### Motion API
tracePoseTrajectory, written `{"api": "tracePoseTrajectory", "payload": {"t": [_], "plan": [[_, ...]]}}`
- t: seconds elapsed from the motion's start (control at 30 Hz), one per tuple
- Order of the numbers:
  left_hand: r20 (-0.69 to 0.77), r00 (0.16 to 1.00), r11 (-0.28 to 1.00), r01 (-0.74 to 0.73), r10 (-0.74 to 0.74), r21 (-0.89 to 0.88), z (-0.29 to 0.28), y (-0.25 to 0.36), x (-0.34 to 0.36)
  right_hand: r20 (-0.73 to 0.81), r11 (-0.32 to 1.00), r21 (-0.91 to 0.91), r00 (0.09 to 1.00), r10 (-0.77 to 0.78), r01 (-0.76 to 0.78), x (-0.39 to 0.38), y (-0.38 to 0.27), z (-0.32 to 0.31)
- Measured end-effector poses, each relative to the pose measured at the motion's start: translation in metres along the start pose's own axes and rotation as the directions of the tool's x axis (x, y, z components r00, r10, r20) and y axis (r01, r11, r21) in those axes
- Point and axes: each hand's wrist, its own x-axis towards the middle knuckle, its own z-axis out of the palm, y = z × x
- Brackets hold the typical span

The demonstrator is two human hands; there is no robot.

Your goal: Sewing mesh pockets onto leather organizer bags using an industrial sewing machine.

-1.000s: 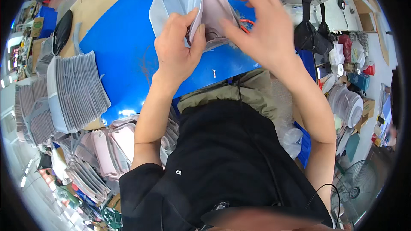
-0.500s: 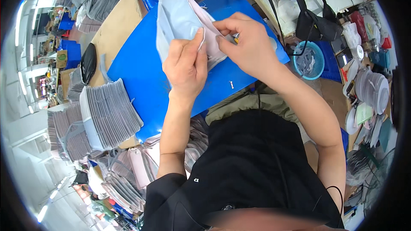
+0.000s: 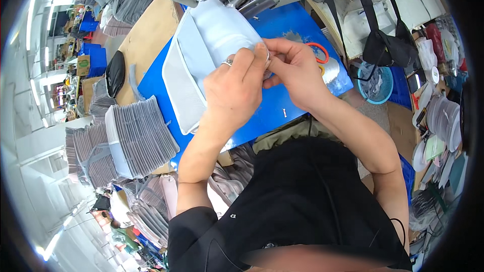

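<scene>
A pale blue fabric piece (image 3: 222, 22) with white bound edges and a white mesh panel (image 3: 180, 88) lies on the blue tabletop (image 3: 151, 78). Its far end sits under the metal parts of a sewing machine (image 3: 252, 0). My left hand (image 3: 233, 90), a ring on one finger, pinches the piece's right edge between thumb and fingers. Right beside it, my right hand (image 3: 297, 73) grips the same edge with thumb and forefinger, the fingertips of both hands almost touching. Behind my right hand shows the red-orange handle of a pair of scissors (image 3: 320, 53).
Bundled stacks of grey-pink pieces (image 3: 141, 136) stand left of the table, with more below. A black bag-like item (image 3: 115, 73) lies on the wooden board (image 3: 151, 25). To the right are a turquoise basket (image 3: 377, 85) of scraps, hanging black straps (image 3: 364, 5) and rolls of tape (image 3: 446, 116).
The fabric has swung round and spread out to the left, so its mesh panel now shows. Both hands have shifted right and slightly nearer, still pinching the edge. The scissors handle has come into sight.
</scene>
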Motion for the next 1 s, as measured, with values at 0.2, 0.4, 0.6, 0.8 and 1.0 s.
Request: {"api": "tracePoseTrajectory", "payload": {"t": [0.2, 0.4, 0.6, 0.8, 1.0], "plan": [[0.005, 1.000, 0.999, -0.020, 0.020, 0.030, 0.002, -0.019, 0.010, 0.012, 1.000, 0.013, 1.000, -0.029, 0.029, 0.020, 0.000, 0.007], [0.004, 1.000, 1.000, 0.015, -0.014, -0.012, 0.006, -0.045, 0.032, -0.027, 0.996, 0.065, 0.998, -0.054, 0.056, 0.052, -0.005, 0.018], [-0.023, 0.989, 0.959, 0.136, -0.146, -0.248, 0.012, -0.069, 0.030, -0.092, 0.998, 0.048, 0.995, -0.035, 0.040, 0.067, -0.005, 0.021], [-0.029, 0.939, 0.930, 0.334, -0.342, -0.155, 0.015, -0.092, 0.007, -0.158, 0.993, -0.066, 0.981, -0.111, 0.102, 0.073, -0.006, 0.026], [0.426, 0.797, 0.748, 0.578, -0.429, -0.328, 0.015, -0.130, -0.028, -0.116, 0.983, -0.147, 0.985, -0.128, 0.110, 0.071, -0.007, 0.029]]}}
